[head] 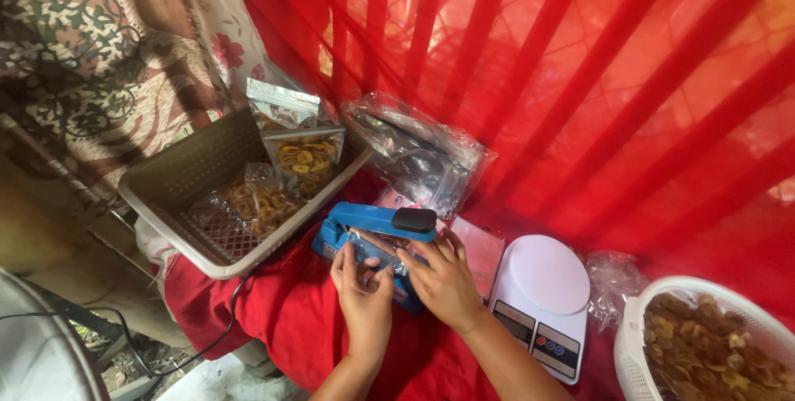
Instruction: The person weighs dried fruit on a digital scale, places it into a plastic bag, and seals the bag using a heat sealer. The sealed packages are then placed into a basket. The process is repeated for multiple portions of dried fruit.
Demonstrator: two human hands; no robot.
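Right now you've got both hands, left (364,297) and right (443,278), pinching a clear pouch (383,253) under the blue sealer (377,231). Sealing step, I'd say. Next, level its mouth and press the arm.

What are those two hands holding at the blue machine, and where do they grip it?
Both the left hand and right hand pinch a clear pouch by its edge, under the blue heat sealer.
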